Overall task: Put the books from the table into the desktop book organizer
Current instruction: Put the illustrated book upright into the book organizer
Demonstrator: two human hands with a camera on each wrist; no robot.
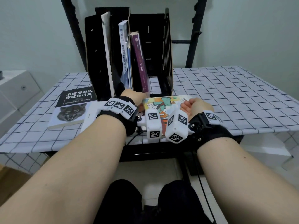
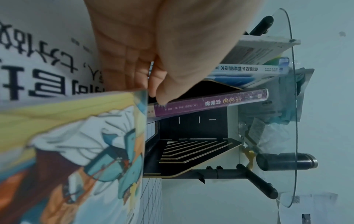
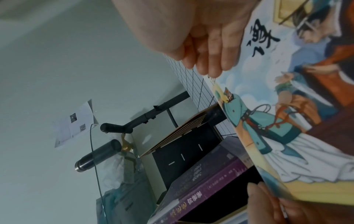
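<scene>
A colourful illustrated book (image 1: 163, 102) (image 2: 76, 144) (image 3: 287, 121) lies just in front of the black desktop organizer (image 1: 168, 62) (image 2: 191, 151) (image 3: 184, 151). My left hand (image 1: 134, 97) grips its left edge, with the thumb close to the foot of the purple book (image 1: 140, 62) (image 2: 210, 103). My right hand (image 1: 194, 105), palm turned up, curls its fingers (image 3: 208, 63) at the book's right edge. In the organizer stand a white book (image 1: 107, 54), a blue-white book (image 1: 124, 54) and the leaning purple one. The rightmost slot holds no book.
A wolf-cover book (image 1: 71, 109) lies at the left of the checked table (image 1: 226, 94), with a white book (image 1: 92, 113) beside it under my left wrist. A white cabinet (image 1: 16, 91) stands left of the table. A black frame (image 1: 194, 38) rises behind the organizer.
</scene>
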